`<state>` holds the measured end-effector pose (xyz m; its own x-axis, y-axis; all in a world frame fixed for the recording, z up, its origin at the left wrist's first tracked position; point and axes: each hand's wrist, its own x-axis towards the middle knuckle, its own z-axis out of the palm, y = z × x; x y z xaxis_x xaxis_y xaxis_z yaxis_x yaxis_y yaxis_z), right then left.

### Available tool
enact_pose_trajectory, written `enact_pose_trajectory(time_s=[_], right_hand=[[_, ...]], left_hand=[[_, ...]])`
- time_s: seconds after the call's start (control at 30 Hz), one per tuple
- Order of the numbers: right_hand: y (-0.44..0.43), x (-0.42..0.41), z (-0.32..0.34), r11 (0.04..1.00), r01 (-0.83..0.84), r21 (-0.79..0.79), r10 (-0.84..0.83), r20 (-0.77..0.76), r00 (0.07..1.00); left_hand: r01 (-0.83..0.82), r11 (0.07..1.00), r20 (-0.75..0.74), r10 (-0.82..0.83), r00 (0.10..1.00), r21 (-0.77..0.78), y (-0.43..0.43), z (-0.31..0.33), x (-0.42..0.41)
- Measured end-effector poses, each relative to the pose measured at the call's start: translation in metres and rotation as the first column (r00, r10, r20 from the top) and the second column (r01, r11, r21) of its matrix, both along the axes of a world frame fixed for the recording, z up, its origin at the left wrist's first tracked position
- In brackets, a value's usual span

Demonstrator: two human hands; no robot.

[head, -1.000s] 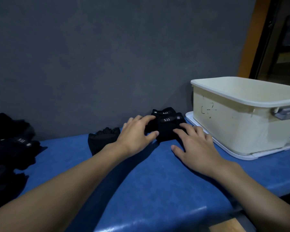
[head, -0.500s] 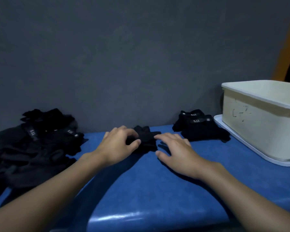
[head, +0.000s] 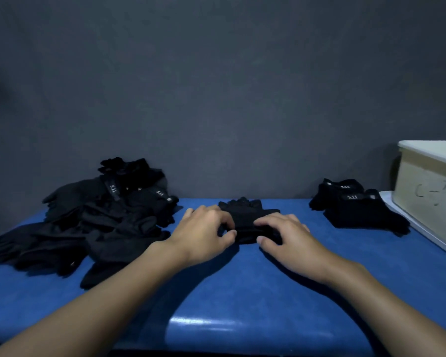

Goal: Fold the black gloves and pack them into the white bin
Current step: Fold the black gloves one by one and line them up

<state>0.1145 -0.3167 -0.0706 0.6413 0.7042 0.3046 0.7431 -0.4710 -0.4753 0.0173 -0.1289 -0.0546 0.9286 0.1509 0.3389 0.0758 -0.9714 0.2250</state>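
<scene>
A person's left hand [head: 204,233] and right hand [head: 286,235] grasp a single black glove [head: 245,215] lying at the middle of the blue bench [head: 242,292]. The left pinches its near left edge between thumb and curled fingers, and the right curls over its right side with the thumb at the near edge. The fold would likely go best if both hands lift that near edge together, carry it squarely over and press the crease flat, so the bundle matches the folded stack [head: 355,210] waiting near the white bin [head: 428,186] at far right. The glove looks soft and limp, matte black, its finger ends pointing toward the wall. A loose heap of unfolded gloves [head: 101,222] sprawls at left, some showing small white labels.
</scene>
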Motion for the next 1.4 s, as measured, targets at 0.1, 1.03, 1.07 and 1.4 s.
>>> enact_pose_trajectory(time_s=[0.1,1.03,1.07,1.4], right_hand=[[0.007,-0.006,0.004,1.000,0.012,0.026,-0.014,0.050,0.999],[0.176,-0.083,0.018,0.961,-0.243,0.136,0.269,-0.232,0.935],[0.177,-0.083,0.019,0.957,-0.233,0.170,0.269,-0.235,0.934],[0.153,-0.085,0.049,0.845,-0.120,0.521,0.326,-0.323,0.889]], left_hand=[[-0.025,1.000,0.048,0.025,0.999,0.000,0.012,0.008,-0.013],[-0.243,0.967,0.130,0.251,0.959,-0.075,0.127,0.014,-0.131],[-0.239,0.967,0.133,0.250,0.959,-0.089,0.127,0.015,-0.131],[-0.185,0.973,0.270,0.217,0.938,-0.136,0.116,0.029,-0.137]])
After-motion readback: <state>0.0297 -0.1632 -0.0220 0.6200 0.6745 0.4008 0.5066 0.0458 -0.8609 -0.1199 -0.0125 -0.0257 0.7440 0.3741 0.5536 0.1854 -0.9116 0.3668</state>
